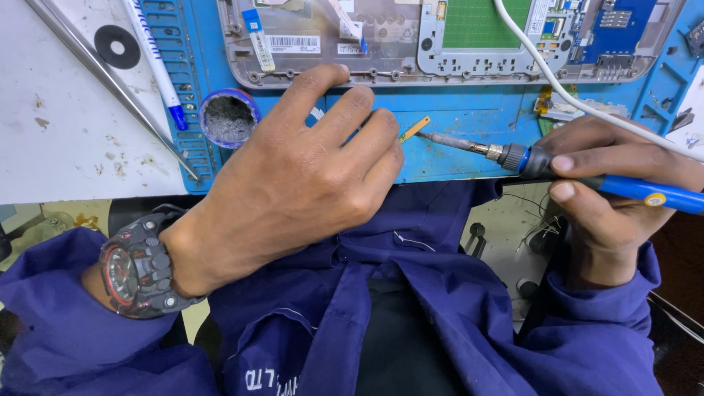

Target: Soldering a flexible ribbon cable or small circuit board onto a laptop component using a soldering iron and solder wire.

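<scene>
My right hand (612,194) grips a blue-handled soldering iron (587,172) lying nearly level, its metal tip (433,136) pointing left toward a small orange flex strip (415,128) on the blue work mat (469,117). My left hand (308,172) rests palm down on the mat, fingers pressing near that strip; whatever lies under the fingers is hidden. A black watch (136,271) sits on my left wrist.
An opened device shell (440,44) with a green board and blue circuit board lies at the mat's far edge. A round tin of grey tip cleaner (229,117), a blue pen (158,62), metal tweezers (110,81) and a white cable (587,103) lie around.
</scene>
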